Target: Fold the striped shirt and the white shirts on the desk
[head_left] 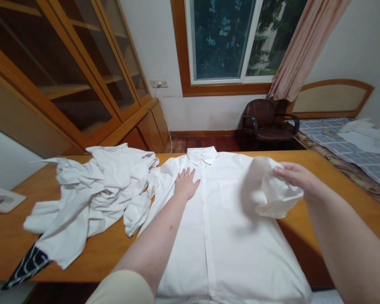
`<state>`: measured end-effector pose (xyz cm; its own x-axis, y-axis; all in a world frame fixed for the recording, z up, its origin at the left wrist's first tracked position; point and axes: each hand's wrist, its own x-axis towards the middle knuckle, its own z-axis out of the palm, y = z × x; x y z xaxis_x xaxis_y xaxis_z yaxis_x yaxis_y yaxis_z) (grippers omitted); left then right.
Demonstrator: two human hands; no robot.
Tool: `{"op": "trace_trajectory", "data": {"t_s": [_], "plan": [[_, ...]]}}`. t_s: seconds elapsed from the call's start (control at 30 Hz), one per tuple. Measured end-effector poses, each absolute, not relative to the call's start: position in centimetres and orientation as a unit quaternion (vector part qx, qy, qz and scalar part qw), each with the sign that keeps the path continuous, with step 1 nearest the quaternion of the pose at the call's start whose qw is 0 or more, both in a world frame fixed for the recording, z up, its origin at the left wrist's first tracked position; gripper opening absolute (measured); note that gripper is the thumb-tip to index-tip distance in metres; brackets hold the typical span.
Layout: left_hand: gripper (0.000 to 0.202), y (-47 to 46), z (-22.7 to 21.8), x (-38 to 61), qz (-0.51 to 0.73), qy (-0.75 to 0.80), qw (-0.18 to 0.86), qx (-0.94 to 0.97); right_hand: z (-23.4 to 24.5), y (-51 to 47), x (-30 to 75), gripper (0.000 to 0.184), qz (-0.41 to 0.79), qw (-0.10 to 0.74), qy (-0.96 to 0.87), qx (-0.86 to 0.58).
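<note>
A white button-up shirt [221, 245] lies front side up on the wooden table, its collar at the far edge and its hem toward me. My left hand [186, 185] rests flat on the shirt's chest, left of the button placket, fingers spread. Above the table on the right, my right hand [296, 176] pinches the shirt's sleeve [277, 190] between thumb and fingers. That sleeve is lifted, bunched and slightly blurred, and it casts a shadow on the shirt. The other sleeve [139, 209] lies crumpled on the left side.
A rumpled heap of white clothes [98, 190] covers the left of the wooden table [323, 173], beside a black patterned cloth [30, 264]. A white object [3, 198] sits at the left edge. Beyond stand a brown armchair [262, 120], a bed [351, 135] and a glass-door cabinet [114, 122].
</note>
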<state>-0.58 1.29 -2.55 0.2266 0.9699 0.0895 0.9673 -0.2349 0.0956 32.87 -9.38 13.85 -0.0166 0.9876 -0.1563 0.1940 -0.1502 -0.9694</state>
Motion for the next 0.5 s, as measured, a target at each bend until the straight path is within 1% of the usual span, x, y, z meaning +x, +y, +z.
{"op": "trace_trajectory", "data": {"t_s": [0.07, 0.17, 0.27, 0.37, 0.43, 0.5], "plan": [[0.064, 1.3, -2.6, -0.6, 0.066, 0.618, 0.012, 0.783, 12.7, -8.9, 29.2, 0.042, 0.549, 0.335, -0.555, -0.527], [0.064, 1.2, -2.5, -0.6, 0.068, 0.617, 0.014, 0.784, 9.3, -8.0, 24.4, 0.04, 0.531, 0.268, -0.634, -0.495], [0.065, 1.2, -2.4, -0.6, 0.066, 0.619, 0.02, 0.782, 5.7, -7.6, 21.4, 0.036, 0.533, 0.245, -0.663, -0.466], [0.064, 1.2, -2.3, -0.5, 0.062, 0.623, 0.028, 0.779, 3.5, -7.2, 21.6, 0.033, 0.528, 0.243, -0.669, -0.464], [0.064, 1.3, -2.3, -0.5, 0.062, 0.624, 0.03, 0.778, 2.8, -6.5, 23.7, 0.031, 0.448, 0.254, -0.673, -0.531], [0.064, 1.3, -2.2, -0.5, 0.065, 0.622, 0.027, 0.78, 2.3, -5.8, 26.9, 0.03, 0.297, 0.276, -0.661, -0.631]]}}
